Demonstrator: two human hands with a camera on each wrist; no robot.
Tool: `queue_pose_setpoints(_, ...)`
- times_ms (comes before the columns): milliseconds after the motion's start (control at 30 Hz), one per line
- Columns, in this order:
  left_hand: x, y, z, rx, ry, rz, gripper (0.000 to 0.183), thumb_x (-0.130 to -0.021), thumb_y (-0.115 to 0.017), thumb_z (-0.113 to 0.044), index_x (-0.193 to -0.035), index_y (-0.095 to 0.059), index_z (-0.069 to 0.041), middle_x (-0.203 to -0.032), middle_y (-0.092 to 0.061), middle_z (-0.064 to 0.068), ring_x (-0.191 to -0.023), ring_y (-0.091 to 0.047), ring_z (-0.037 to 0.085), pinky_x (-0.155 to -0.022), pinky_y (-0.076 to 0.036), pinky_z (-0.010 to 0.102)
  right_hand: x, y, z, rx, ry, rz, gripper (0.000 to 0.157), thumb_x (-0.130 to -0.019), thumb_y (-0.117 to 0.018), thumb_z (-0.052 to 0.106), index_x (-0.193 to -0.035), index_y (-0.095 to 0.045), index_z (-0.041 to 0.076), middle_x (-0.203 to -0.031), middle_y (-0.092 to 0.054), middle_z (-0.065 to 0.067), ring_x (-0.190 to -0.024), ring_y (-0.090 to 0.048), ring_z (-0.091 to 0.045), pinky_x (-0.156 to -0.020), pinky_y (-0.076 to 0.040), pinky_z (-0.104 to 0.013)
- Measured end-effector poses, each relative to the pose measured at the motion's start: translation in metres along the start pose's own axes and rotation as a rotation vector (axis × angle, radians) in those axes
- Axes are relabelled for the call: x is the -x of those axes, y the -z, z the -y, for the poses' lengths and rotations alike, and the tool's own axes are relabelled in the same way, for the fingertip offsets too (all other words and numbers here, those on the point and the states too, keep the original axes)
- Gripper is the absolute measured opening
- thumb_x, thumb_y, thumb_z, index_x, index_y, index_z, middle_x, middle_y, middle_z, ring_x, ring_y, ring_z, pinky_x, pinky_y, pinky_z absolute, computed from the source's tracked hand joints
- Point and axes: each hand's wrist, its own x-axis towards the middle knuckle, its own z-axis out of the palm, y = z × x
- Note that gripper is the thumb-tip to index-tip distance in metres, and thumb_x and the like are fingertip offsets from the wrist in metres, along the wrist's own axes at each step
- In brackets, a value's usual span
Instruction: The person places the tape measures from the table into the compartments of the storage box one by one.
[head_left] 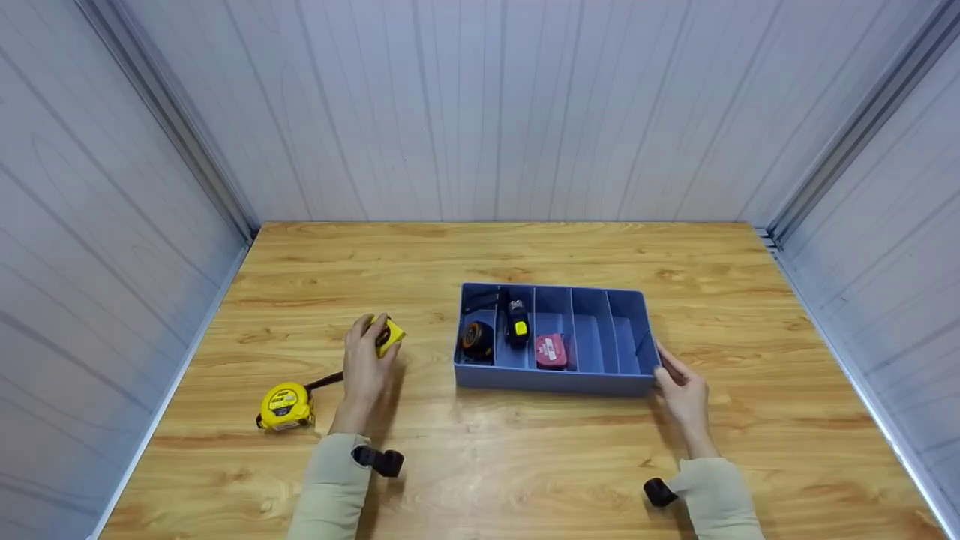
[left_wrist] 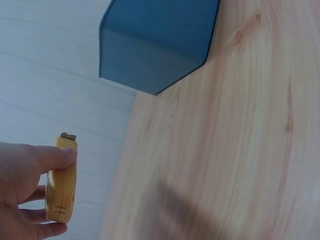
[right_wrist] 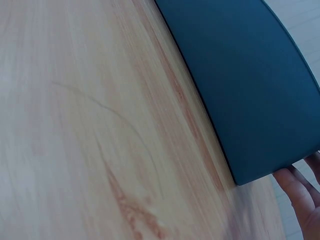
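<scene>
My left hand (head_left: 365, 367) pinches a yellow tape measure (head_left: 391, 337) between thumb and fingers, left of the blue divided box (head_left: 555, 381). In the left wrist view this tape measure (left_wrist: 62, 187) is seen edge-on, held above the table. At the box's right end, my right hand (head_left: 684, 394) touches the outer wall near the front corner with fairly straight fingers. Inside the box, from the left, are a black tape measure with an orange ring (head_left: 477, 340), a black one with a yellow button (head_left: 517, 322) and a red one (head_left: 551, 351), each in its own compartment.
Another yellow tape measure (head_left: 285, 405) lies on the wooden table (head_left: 480, 465), left of my left forearm, its black strap (head_left: 324, 380) stretching toward my left wrist. White panel walls (head_left: 480, 112) stand at the back and both sides. Thin dividers (head_left: 574, 330) split the box.
</scene>
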Motion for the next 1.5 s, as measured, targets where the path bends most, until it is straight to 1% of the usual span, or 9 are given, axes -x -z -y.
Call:
queue_pose_setpoints(133,0.0,0.0,-0.007,0.007,-0.023,-0.004,0.046,-0.08,-0.065,-0.008,-0.123,-0.052,-0.001,-0.127,-0.04,0.021,-0.116,-0.033,0.035,-0.091,-0.035,0.045,0.0,0.001,0.0,0.001,-0.003,0.008,0.037,-0.086,-0.049,0.002,-0.123,-0.053,0.007,-0.118,-0.053,-0.016,-0.098,-0.056,-0.024,-0.069,-0.05,-0.028)
queue_pose_setpoints(267,0.0,-0.001,-0.013,0.018,-0.047,-0.006,0.046,-0.08,-0.065,-0.008,-0.123,-0.052,-0.002,-0.127,-0.041,0.02,-0.117,-0.034,0.035,-0.091,-0.036,0.046,0.0,0.001,0.0,0.018,-0.018,0.011,0.038,-0.087,-0.048,0.003,-0.124,-0.053,0.009,-0.118,-0.053,-0.015,-0.101,-0.054,-0.024,-0.069,-0.05,-0.025)
queue_pose_setpoints(400,0.0,-0.002,-0.02,0.031,-0.076,-0.014,0.046,-0.079,-0.066,-0.008,-0.122,-0.053,-0.001,-0.126,-0.042,0.021,-0.116,-0.035,0.035,-0.09,-0.036,0.046,0.0,0.001,-0.002,0.034,-0.002,0.003,0.037,-0.087,-0.048,0.004,-0.123,-0.053,0.009,-0.118,-0.053,-0.017,-0.1,-0.055,-0.022,-0.068,-0.05,-0.023)
queue_pose_setpoints(500,0.0,-0.003,-0.025,0.035,-0.1,-0.023,0.045,-0.078,-0.067,-0.008,-0.12,-0.054,0.0,-0.124,-0.043,0.021,-0.114,-0.037,0.036,-0.09,-0.037,0.046,0.0,0.001,-0.003,0.043,0.014,-0.004,0.037,-0.086,-0.049,0.004,-0.123,-0.054,0.009,-0.117,-0.053,-0.019,-0.098,-0.056,-0.021,-0.067,-0.05,-0.024)
queue_pose_setpoints(667,0.001,-0.007,-0.034,0.051,-0.119,-0.035,0.045,-0.077,-0.068,-0.007,-0.119,-0.055,0.001,-0.123,-0.044,0.021,-0.113,-0.038,0.035,-0.09,-0.037,0.045,-0.001,0.001,-0.001,0.051,-0.008,0.003,0.038,-0.086,-0.049,0.004,-0.124,-0.053,0.009,-0.117,-0.054,-0.016,-0.1,-0.055,-0.024,-0.067,-0.05,-0.021)
queue_pose_setpoints(833,0.001,-0.013,-0.042,0.068,-0.135,-0.045,0.046,-0.075,-0.069,-0.007,-0.118,-0.056,-0.001,-0.123,-0.045,0.02,-0.114,-0.038,0.035,-0.09,-0.038,0.044,-0.001,0.001,0.001,0.031,-0.033,0.006,0.038,-0.086,-0.049,0.002,-0.123,-0.054,0.01,-0.117,-0.054,-0.014,-0.102,-0.054,-0.026,-0.068,-0.048,-0.018)
queue_pose_setpoints(1133,0.005,-0.024,-0.054,0.092,-0.184,-0.045,0.046,-0.074,-0.071,-0.006,-0.117,-0.057,0.0,-0.12,-0.046,0.02,-0.113,-0.04,0.034,-0.09,-0.038,0.042,-0.001,0.001,0.001,-0.003,-0.028,0.018,0.036,-0.088,-0.05,0.004,-0.123,-0.054,0.008,-0.118,-0.053,-0.015,-0.101,-0.054,-0.022,-0.067,-0.05,-0.023)
queue_pose_setpoints(1333,0.006,-0.032,-0.064,0.121,-0.187,-0.037,0.045,-0.074,-0.071,-0.007,-0.117,-0.057,-0.001,-0.121,-0.046,0.02,-0.113,-0.04,0.033,-0.091,-0.038,0.041,-0.001,0.001,0.0,-0.035,-0.053,0.017,0.038,-0.087,-0.049,0.002,-0.124,-0.053,0.009,-0.119,-0.052,-0.017,-0.095,-0.057,-0.025,-0.066,-0.051,-0.027)
queue_pose_setpoints(1500,0.005,-0.038,-0.073,0.145,-0.186,-0.022,0.045,-0.075,-0.07,-0.007,-0.117,-0.057,-0.001,-0.121,-0.046,0.018,-0.113,-0.04,0.031,-0.091,-0.038,0.038,0.001,0.001,0.005,-0.025,-0.071,0.016,0.038,-0.087,-0.049,0.002,-0.123,-0.053,0.01,-0.119,-0.053,-0.015,-0.096,-0.056,-0.027,-0.069,-0.05,-0.029)
